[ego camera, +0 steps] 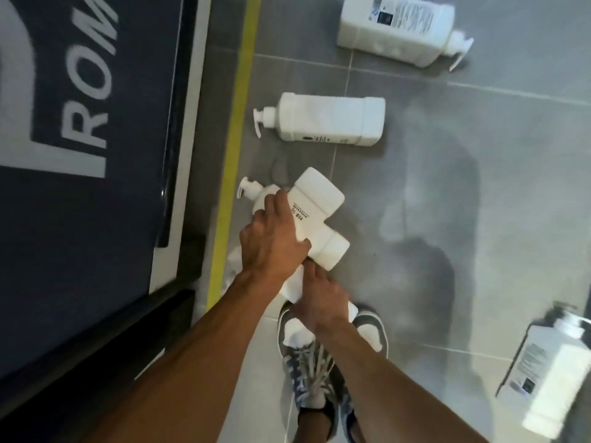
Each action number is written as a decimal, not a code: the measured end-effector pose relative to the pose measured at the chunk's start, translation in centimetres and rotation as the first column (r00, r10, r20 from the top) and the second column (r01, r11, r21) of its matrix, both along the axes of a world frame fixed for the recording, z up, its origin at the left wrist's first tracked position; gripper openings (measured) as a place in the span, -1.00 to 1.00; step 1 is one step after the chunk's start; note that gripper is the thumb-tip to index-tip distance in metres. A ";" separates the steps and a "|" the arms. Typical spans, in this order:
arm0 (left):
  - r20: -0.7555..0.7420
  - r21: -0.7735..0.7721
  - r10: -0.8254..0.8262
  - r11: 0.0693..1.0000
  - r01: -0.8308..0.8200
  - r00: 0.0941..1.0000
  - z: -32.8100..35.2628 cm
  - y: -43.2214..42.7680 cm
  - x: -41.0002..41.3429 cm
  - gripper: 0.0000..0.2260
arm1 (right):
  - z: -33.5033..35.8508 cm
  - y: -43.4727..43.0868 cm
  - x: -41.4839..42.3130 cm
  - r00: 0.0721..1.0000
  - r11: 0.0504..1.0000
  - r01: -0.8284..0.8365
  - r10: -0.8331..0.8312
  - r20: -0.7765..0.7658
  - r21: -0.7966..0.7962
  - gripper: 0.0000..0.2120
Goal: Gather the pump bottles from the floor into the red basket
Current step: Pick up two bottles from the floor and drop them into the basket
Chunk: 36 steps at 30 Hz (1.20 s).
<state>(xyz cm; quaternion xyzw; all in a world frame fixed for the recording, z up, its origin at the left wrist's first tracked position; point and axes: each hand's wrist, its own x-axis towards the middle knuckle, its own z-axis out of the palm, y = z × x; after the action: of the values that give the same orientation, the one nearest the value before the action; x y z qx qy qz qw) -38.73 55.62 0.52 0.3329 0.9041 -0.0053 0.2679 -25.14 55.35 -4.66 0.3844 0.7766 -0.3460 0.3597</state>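
Left hand (271, 238) grips pump bottle (316, 199), pump (247, 187) pointing left.

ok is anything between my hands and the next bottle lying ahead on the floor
No, only bare tile lies before that bottle, but the left hand and right hand are both gripping other bottles.

One cam only, worn on your head, wide-angle, aimed almost straight down at the grey tile floor (447, 219). Your forearms run up from the bottom edge. Your left hand (271, 241) and right hand (319, 302) sit near centre, much closer to the lens than the floor. Your sneakers (319, 378) show directly below. The dark lettered mat (80, 235) fills the left side.
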 end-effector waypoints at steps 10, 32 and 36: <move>-0.007 0.040 0.085 0.996 -0.084 0.996 27.5 3.8 -1.3 -0.28 | 27.0 8.2 3.8 0.993 0.989 0.117 -0.118 0.005 0.095 -0.34; 0.349 0.609 0.723 0.309 -0.730 0.596 82.8 -8.9 6.9 -0.35 | 84.8 11.1 3.6 0.565 0.818 0.523 -0.544 -0.621 -0.241 -0.51; 0.378 0.620 0.825 0.112 -0.776 0.421 85.0 -12.6 9.6 -0.30 | 87.7 10.0 0.6 0.648 0.919 0.275 -0.395 -0.651 -0.283 -0.52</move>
<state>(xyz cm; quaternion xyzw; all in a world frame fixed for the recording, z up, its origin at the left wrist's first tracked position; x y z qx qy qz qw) -29.09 43.05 85.47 -0.1321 0.8628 0.4860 0.0436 -24.50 65.40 83.03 0.3326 0.7391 -0.5858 -0.0007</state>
